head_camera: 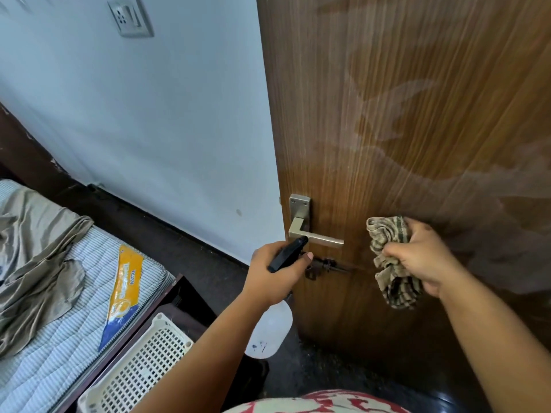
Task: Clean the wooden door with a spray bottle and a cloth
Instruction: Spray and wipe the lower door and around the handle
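The wooden door (387, 99) fills the right half of the view, with pale wet streaks across its upper and right parts. My left hand (275, 272) grips the black head of a spray bottle (269, 329), whose white body hangs below the wrist; the nozzle points at the door just under the metal lever handle (316, 238). My right hand (423, 257) holds a bunched striped cloth (390, 263) against the door, to the right of the handle and the small dark latch (325, 268).
A white wall (164, 129) with a switch plate (131, 17) stands left of the door. At the lower left is a bed with a mattress (59, 323) and a rumpled grey sheet (32, 248). A white perforated basket (143, 365) sits beside the bed.
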Tool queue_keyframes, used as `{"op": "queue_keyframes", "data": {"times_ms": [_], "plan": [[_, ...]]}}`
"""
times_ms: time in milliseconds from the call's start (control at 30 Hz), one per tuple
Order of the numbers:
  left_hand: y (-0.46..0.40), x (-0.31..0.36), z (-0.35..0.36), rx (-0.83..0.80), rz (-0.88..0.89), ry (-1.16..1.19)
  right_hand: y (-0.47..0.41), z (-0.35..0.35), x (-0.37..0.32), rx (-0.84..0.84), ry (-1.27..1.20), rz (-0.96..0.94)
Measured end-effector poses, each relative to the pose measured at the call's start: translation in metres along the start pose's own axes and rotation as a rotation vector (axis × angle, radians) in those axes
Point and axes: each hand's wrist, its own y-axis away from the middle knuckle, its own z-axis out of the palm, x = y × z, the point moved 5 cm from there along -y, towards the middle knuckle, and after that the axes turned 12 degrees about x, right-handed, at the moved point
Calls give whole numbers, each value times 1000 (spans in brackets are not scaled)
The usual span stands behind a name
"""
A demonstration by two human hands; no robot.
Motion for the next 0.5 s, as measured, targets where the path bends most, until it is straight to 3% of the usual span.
{"op": "queue_keyframes", "data": {"times_ms": [200, 400, 500], "plan": [[-11, -2, -1, -27, 36, -190, 10, 14, -8, -36, 108, -58], [-13, -5, -8, 33, 132, -299, 22, 46, -52, -85, 362, -479], [-15, -4, -14, 27, 144, -246, 24, 71, -69, -57, 490, -679]]}}
